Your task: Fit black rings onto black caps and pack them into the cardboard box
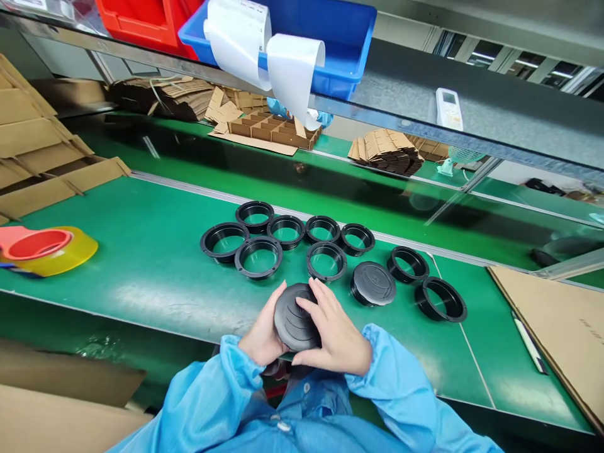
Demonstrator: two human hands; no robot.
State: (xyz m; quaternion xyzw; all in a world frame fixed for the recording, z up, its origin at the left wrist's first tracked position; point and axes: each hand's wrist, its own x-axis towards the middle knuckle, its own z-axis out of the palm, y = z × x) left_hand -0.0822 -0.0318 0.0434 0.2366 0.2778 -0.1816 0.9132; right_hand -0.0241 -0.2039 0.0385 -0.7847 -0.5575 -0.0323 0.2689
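Between my two hands, above the front edge of the green bench, is a round black cap (296, 318) with curved ridges on its face. My left hand (264, 330) is wrapped round its left side. On the right side and face, my right hand (336, 330) grips it, its fingers lying over the top. Whether the cap sits on a ring underneath is hidden. Just beyond my hands lie several black flanged rings (258, 258). To the right, a similar black cap (374, 284) covers one ring, and two uncovered rings (441, 299) lie beside it.
A tape dispenser (47, 250) lies at the left near cardboard dividers (38, 145). At right are a cardboard sheet (557, 333) and a pen (529, 343). Overhead, a shelf holds a red bin (146, 28), a blue bin (340, 38) with label rolls, and a white remote (448, 109).
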